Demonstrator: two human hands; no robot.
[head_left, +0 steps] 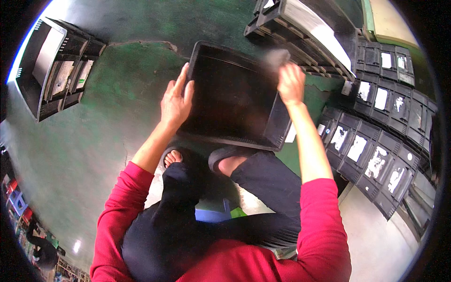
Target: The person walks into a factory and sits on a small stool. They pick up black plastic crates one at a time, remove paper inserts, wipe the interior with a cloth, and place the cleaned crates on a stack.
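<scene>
A black rectangular plastic crate (230, 96) with an open top and a dark inside stands tilted in front of my feet. My left hand (176, 104) holds its left rim, the index finger stretched along the edge and the thumb toward the inside. Over the crate's far right corner, my right hand (291, 84) is closed on a small grey object (276, 58). Motion smears that object, so its kind cannot be made out; it looks soft, like a wad of cloth. A white label (291, 133) shows on the crate's right outer side.
Stacked black crates (371, 150) with torn white labels line the right. More crates (305, 37) stand at the far right, and another (61, 70) lies at the far left. Below me sits something blue (211, 214) between my legs. The green floor (112, 113) is cracked.
</scene>
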